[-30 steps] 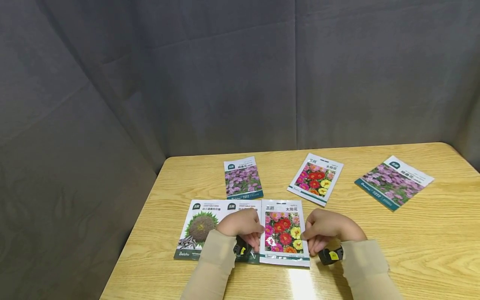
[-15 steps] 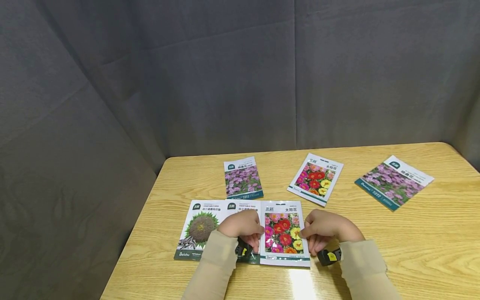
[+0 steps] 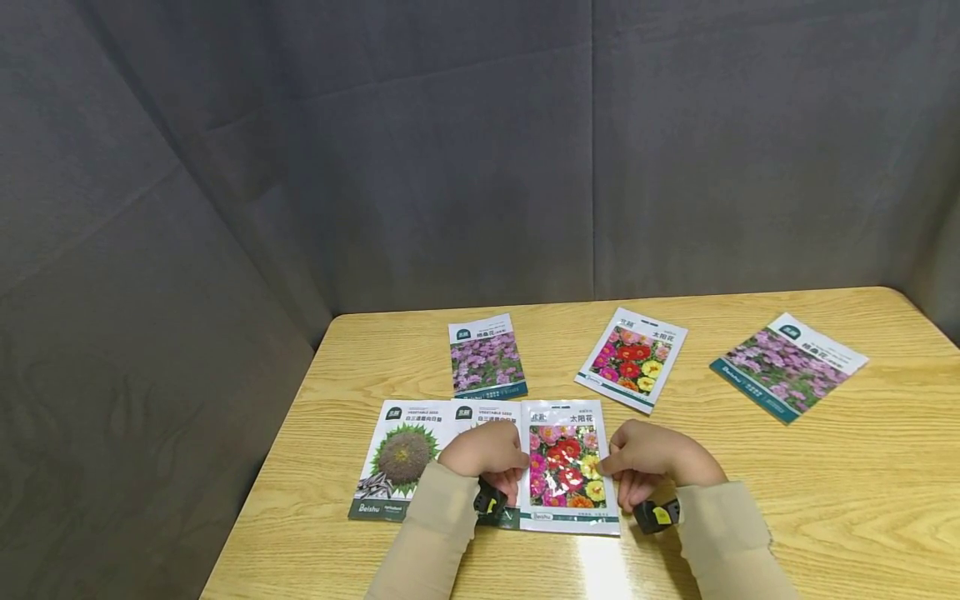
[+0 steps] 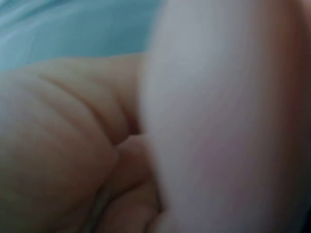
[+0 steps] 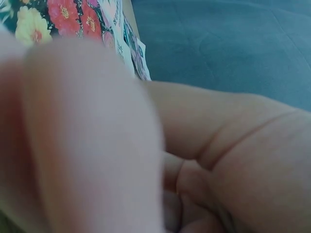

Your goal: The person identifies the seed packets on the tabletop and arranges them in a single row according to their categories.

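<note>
A seed packet with red, pink and yellow flowers (image 3: 566,462) lies at the front of the table between both hands. My left hand (image 3: 486,450) pinches its left edge, covering much of a sunflower seed packet (image 3: 487,410) underneath. On the other side my right hand (image 3: 660,454) pinches the right edge, the thumb overlapping the printed picture. In the right wrist view, part of the flower packet (image 5: 63,17) shows beyond the blurred fingers. The left wrist view holds only the curled left hand (image 4: 73,141) and grey cloth. Another sunflower seed packet (image 3: 405,454) lies flat at the left of the row.
Behind the row lie a purple-flower packet (image 3: 487,362), a tilted red-and-yellow flower packet (image 3: 632,358) and a second, angled purple-flower packet (image 3: 789,365) at the right. A grey cloth (image 3: 450,167) hangs along the back and left of the wooden table (image 3: 847,500).
The right hand has shifted very slightly left at the packet's edge. Glare on the flower packet has changed as its surface flexes. The other packets stay where they were.
</note>
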`<state>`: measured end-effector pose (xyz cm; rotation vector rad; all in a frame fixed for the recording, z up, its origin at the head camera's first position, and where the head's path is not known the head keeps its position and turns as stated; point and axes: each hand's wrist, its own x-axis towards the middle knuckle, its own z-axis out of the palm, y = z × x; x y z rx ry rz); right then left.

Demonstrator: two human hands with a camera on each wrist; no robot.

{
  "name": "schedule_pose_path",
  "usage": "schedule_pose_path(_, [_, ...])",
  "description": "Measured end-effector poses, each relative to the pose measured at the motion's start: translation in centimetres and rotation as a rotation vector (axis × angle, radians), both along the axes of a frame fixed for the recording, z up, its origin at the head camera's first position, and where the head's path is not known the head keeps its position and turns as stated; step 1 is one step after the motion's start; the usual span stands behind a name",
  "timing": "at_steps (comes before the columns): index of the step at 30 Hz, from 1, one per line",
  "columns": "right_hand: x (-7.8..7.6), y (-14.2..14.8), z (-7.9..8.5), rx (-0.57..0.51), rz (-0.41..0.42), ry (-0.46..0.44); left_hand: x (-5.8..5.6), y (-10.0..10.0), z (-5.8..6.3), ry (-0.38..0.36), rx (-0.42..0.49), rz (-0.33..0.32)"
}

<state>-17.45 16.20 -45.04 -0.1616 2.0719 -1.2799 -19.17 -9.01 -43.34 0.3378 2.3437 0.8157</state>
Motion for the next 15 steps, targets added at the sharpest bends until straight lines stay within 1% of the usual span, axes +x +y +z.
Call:
schedule_pose_path(4, [0.04,-0.03,0.09,-0.002,-0.001,-0.007,0.06,0.08,0.10,0.023,-0.020,0.000])
schedule_pose_path(11, [0.05,0.19,0.25,-0.042,0.050,0.022,0.16,0.08,0.33,0.033,-0.025,-0.014])
schedule_pose_path(13, [0.08,0.36,0.45,-0.057,0.050,0.033,0.15,0.01,0.45,0.032,-0.014,-0.024])
schedule_pose_path(15, [0.13,0.64,0.75,-0.070,0.031,0.044,0.12,-0.03,0.57,0.035,0.023,-0.021])
